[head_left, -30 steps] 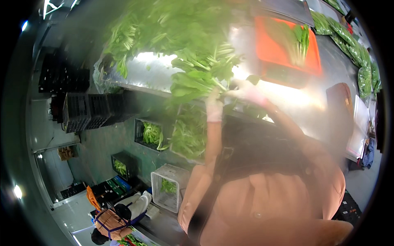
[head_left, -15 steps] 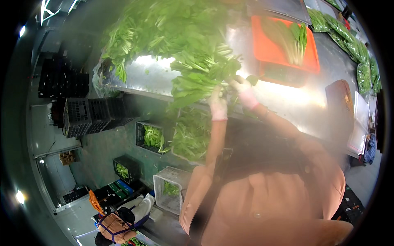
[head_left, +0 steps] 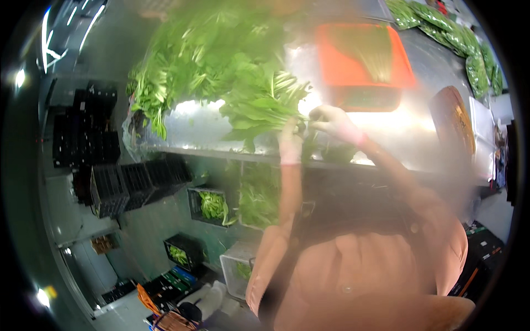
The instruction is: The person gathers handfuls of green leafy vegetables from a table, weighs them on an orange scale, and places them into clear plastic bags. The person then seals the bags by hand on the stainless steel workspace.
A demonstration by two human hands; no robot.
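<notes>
My left hand [head_left: 291, 141], in a white glove with a pink cuff, is closed round the stem end of a bunch of leafy greens [head_left: 259, 110], whose leaves spread to the left over the metal table [head_left: 190, 129]. Just right of those stems, my right hand [head_left: 334, 122], gloved the same way, has its fingers bent together in a pinch; whatever is between them is too small and blurred to make out. Behind the bunch lies a large heap of the same greens [head_left: 210, 60]. An orange tray [head_left: 406, 69] with a pale-stemmed bunch [head_left: 378, 60] in it stands beyond my right hand.
Bagged greens [head_left: 476, 71] line the far right. A brown curved object [head_left: 455, 118] lies on the table's right. Below the table edge stand a crate of greens [head_left: 256, 193], black crates [head_left: 212, 207] and a white crate [head_left: 236, 270]. Stacked dark crates [head_left: 132, 185] stand left.
My right hand has moved slightly right, away from the stems, and a loose leaf beside it no longer shows. My left hand keeps its hold. The whole view has shifted a little.
</notes>
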